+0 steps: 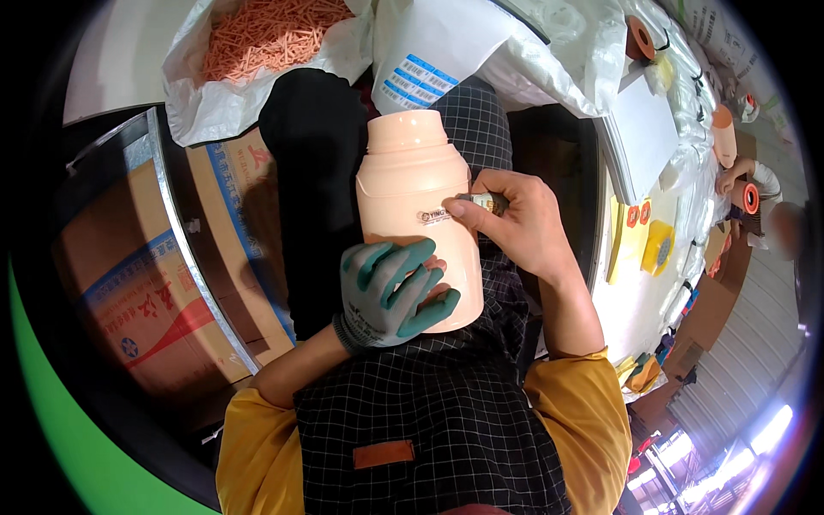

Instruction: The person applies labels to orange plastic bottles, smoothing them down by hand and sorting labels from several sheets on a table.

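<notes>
At the far left, stacked cardboard boxes are seen pressed against a metal frame edge, and the lap is closed in tightly on that side. Above them, a white bag of orange sticks is set open just beyond the knees.

At centre, a peach-coloured flask is held upright on the lap, over a black checked apron. Its lower body is gripped from the front by the left hand, which is covered by a grey glove with green-coated fingers wrapped firmly round the curved wall. The flask's domed lid is left uncovered, and little free room is seen between it and the white bag.

Just to the right, the bare right hand is pressed against the flask's side, closed narrowly on a small dark tool whose tip is set at an oval label on the flask's front. What kind of tool it is cannot be told.

Further right, the edge of a white counter is run close beside the right forearm, so that only a narrow gap is left. Yellow and orange pieces are scattered on it near its edge. At the far right, another person's hand is seen at work, well apart from the flask.
</notes>
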`<state>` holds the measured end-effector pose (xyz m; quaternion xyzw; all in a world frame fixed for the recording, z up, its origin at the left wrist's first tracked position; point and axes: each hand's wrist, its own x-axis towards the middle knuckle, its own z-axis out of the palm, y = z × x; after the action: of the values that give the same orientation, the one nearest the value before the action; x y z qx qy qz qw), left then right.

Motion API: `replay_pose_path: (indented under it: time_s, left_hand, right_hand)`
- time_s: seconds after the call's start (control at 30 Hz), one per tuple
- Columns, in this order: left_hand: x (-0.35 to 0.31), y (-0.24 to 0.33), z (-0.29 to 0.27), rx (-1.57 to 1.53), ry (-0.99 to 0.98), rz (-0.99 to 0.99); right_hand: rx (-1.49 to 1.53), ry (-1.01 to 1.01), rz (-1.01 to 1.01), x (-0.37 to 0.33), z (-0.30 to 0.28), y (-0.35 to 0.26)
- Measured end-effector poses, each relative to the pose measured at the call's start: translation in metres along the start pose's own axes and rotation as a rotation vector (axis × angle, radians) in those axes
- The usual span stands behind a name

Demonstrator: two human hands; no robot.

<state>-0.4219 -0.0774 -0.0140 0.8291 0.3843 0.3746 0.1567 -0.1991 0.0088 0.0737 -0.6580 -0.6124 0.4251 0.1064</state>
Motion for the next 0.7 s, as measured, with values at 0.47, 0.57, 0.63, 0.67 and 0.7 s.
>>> replay_pose_path:
  time_s: [0.47,0.57,0.63,0.67,0.7]
  left_hand:
    - [0.016,0.003,-0.002,-0.061,-0.138,-0.156]
    - [0.019,0.003,-0.012,-0.013,-0.155,-0.117]
    - [0.023,0.001,-0.013,0.016,-0.137,-0.066]
    - [0.026,0.001,-0.018,-0.045,-0.104,-0.051]
    - [0.032,0.001,-0.021,-0.105,-0.064,-0.037]
  right_hand:
    - [-0.219,0.338,0.109,-0.001,0.003,0.041]
    - [-0.180,0.257,-0.040,-0.003,0.022,0.007]
    - [-0.068,0.323,0.091,0.002,0.025,0.031]
    - [0.032,0.279,0.118,-0.002,0.030,0.039]
    - [0.117,0.253,0.149,-0.010,0.029,0.046]
